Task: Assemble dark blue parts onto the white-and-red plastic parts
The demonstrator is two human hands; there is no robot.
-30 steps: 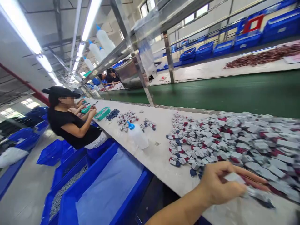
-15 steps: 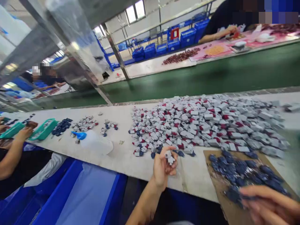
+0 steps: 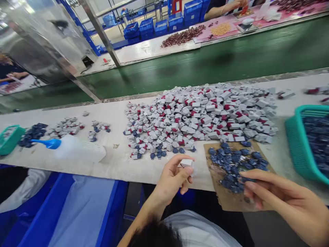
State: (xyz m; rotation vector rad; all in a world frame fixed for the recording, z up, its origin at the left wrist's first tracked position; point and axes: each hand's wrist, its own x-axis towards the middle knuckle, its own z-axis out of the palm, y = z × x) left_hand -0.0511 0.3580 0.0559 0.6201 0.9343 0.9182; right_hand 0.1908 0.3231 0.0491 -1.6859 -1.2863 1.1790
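Squeeze bottle (image 3: 79,149) (blue nozzle), green conveyor belt (image 3: 205,65)

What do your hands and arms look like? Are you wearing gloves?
No gloves at all! The left hand and the right hand are both bare, and no ring, watch or bracelet shows on either one. The left forearm is bare too, with no sleeve covering it.
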